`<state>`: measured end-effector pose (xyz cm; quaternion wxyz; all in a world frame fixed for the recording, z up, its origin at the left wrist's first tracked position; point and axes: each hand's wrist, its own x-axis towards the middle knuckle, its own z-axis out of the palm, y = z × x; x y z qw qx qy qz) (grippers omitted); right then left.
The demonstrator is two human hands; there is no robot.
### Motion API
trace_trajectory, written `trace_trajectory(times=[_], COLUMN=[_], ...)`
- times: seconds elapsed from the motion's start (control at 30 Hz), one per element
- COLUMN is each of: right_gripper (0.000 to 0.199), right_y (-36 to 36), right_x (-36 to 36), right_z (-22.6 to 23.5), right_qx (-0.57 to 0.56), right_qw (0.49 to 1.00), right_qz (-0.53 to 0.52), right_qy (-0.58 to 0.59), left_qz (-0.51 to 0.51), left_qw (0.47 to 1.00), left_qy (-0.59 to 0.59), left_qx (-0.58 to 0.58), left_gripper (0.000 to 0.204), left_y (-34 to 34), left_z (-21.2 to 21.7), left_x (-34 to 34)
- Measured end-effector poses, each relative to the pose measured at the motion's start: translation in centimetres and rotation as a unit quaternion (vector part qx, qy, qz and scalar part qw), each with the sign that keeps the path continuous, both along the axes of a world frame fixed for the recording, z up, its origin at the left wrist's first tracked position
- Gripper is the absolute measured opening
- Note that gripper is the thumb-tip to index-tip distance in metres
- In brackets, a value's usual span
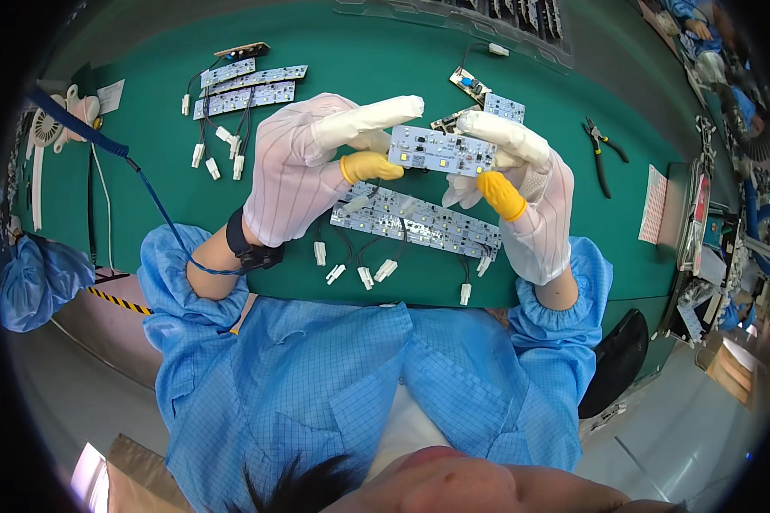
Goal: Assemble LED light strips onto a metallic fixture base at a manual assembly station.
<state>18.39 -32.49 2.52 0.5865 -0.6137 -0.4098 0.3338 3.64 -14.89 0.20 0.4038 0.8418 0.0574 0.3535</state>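
Over the green work surface (573,81), the half-curled left hand (298,167) sets its thumb at the left end of a raised circuit board (439,150); its grip cannot be determined. The right hand (539,192) pinches the right end. Pliers (598,143) lie right; white connectors (386,270) lie near.

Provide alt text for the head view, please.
A person's gloved left grip and right grip hold a small circuit board between them above a green work surface. More boards with white connectors lie below and upper left, pliers at right.
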Motion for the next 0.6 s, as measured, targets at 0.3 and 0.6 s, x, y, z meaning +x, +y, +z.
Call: trace_trajectory(times=[0.3,0.6], right_gripper=[0.054,0.052], right_y=[-0.20,0.08], right_x=[0.08,0.45], right_z=[0.16,0.10], right_qx=[0.007,0.038], right_qw=[1.000,0.998], right_qz=[0.014,0.034], right_qy=[0.015,-0.037], left_qz=[0.019,0.031], left_qw=[0.999,0.998], left_qy=[0.018,-0.007], left_qx=[0.030,0.054], left_gripper=[0.035,0.042], left_y=[0.10,-0.12], left_z=[-0.34,-0.30], left_x=[-0.27,-0.52])
